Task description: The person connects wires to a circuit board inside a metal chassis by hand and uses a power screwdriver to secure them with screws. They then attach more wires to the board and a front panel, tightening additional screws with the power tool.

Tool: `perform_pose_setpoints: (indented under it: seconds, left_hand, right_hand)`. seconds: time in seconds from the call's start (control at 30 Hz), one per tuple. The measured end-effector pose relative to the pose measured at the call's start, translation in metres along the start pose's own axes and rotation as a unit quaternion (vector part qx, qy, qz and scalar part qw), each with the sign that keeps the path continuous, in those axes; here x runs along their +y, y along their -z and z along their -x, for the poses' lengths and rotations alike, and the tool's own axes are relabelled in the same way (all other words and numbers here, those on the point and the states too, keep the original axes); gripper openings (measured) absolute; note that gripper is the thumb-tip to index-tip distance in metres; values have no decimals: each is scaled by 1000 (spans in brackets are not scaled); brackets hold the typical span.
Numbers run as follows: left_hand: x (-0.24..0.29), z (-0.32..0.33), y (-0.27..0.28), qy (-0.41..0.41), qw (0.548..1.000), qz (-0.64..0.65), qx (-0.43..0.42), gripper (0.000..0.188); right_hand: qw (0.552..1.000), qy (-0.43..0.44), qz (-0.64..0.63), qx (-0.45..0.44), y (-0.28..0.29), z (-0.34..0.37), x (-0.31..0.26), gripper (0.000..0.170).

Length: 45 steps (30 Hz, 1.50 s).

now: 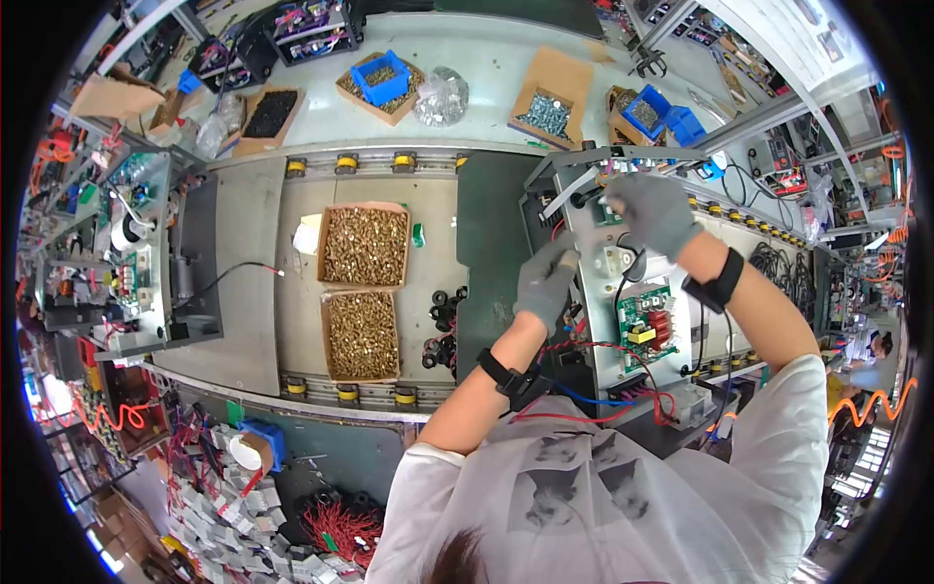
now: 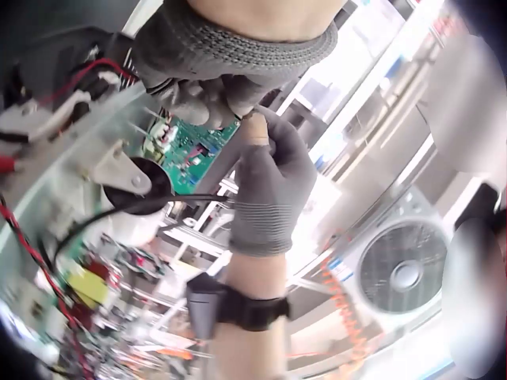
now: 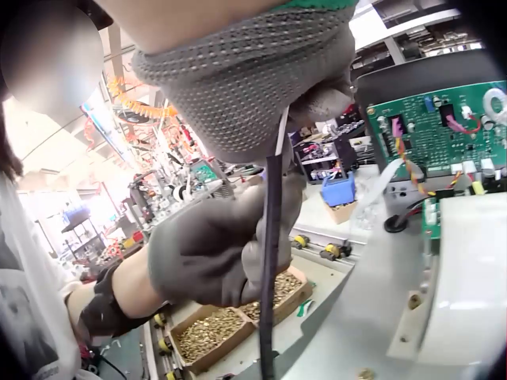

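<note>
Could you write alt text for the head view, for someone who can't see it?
A grey-gloved left hand and a grey-gloved right hand work at an open, pale metal chassis fitted with a green rectangular circuit board. To the left in the picture, two open brown cardboard boxes hold small brass-coloured parts.

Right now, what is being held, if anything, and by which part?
The right hand apparently grips the black cable by its pale upper section. Whether the left hand holds anything is hidden.
</note>
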<state>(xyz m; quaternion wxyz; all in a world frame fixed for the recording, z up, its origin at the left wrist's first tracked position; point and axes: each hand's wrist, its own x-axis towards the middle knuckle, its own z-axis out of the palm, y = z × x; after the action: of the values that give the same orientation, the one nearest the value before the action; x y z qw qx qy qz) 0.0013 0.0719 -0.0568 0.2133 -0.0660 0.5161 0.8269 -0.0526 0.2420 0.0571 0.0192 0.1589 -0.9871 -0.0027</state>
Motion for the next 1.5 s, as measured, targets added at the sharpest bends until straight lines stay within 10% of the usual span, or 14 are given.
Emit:
perform_pose_setpoints:
  seconds: [0.13, 0.3, 1.4, 1.5]
  left_hand:
    - [-5, 24, -9, -85, 960, -217, -157, 29]
    - [-24, 26, -26, -109, 923, -349, -120, 29]
    - [-30, 22, -29, -145, 908, -389, -51, 18]
    - [-14, 27, -26, -22, 878, -469, -97, 28]
  right_hand:
    - [994, -6, 92, -62, -23, 1, 32, 10]
    - [986, -58, 142, -71, -26, -8, 39, 12]
    - [950, -271, 17, -154, -26, -26, 41, 24]
    - [862, -379, -294, -167, 6, -22, 35, 32]
